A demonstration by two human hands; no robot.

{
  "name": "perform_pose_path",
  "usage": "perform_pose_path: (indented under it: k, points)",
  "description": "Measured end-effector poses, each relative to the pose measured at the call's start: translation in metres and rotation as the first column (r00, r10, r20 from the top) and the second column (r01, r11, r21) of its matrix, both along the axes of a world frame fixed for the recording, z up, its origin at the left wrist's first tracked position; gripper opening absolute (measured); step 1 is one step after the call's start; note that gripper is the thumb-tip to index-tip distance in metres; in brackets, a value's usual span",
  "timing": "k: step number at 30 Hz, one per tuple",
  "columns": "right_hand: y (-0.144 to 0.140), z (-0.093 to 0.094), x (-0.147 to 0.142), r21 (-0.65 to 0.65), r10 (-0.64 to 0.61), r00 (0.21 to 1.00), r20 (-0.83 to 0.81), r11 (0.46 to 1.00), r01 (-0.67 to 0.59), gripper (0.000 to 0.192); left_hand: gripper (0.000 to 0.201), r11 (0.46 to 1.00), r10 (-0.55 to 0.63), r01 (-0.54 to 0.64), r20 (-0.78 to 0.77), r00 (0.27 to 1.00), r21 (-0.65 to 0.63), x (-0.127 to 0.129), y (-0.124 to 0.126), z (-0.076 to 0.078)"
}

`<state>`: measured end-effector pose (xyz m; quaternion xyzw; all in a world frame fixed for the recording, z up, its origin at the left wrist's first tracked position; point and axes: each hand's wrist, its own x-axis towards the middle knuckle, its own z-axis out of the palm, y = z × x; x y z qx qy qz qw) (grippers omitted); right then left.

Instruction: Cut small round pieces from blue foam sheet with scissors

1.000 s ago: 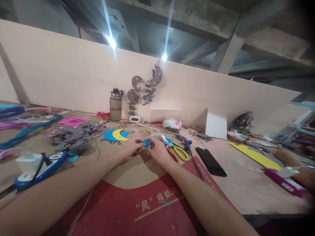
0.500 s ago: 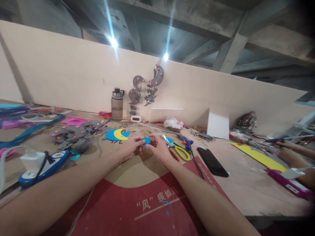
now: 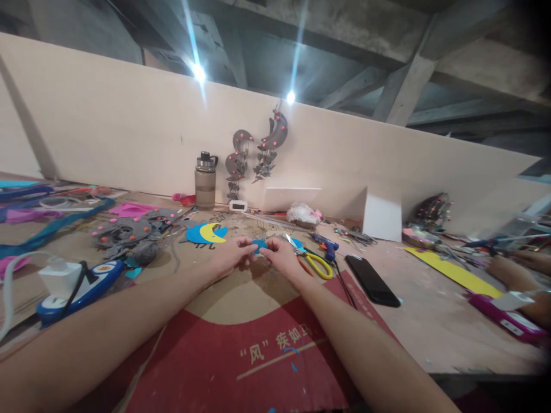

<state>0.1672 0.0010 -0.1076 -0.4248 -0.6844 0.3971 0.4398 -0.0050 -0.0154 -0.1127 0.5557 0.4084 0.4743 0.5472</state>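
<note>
Two hands pinching one blue foam piece between them | left hand steadying, right hand gripping edge | yellow scissors near on surface

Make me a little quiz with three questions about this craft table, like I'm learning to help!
1. True or false: both hands pinch one small blue piece.
2. What lies closest to the right hand? A) yellow-handled scissors B) black phone C) water bottle
3. Fill in: the blue and yellow cutout lies just beyond the ____ hand.

Key:
1. True. The fingertips of both hands meet on the blue piece.
2. A. The scissors lie just beside the right hand; the phone is further right, the bottle stands back by the wall.
3. left
</note>
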Motion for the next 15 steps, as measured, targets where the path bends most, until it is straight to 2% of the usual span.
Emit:
perform_pose_path:
  k: [6,15]
  points:
    - [-0.002,0.003,-0.001,-0.098,0.01,0.998,-0.059,0.995,-0.016,0.017,0.035,1.0,0.02,-0.02,0.028,0.999,-0.004,-0.001,0.004,-0.004]
    - [0.001,0.003,0.002,-0.137,-0.06,0.992,-0.114,0.99,0.044,0.017,0.019,0.992,0.043,-0.037,0.04,0.998,-0.119,0.003,-0.007,0.01]
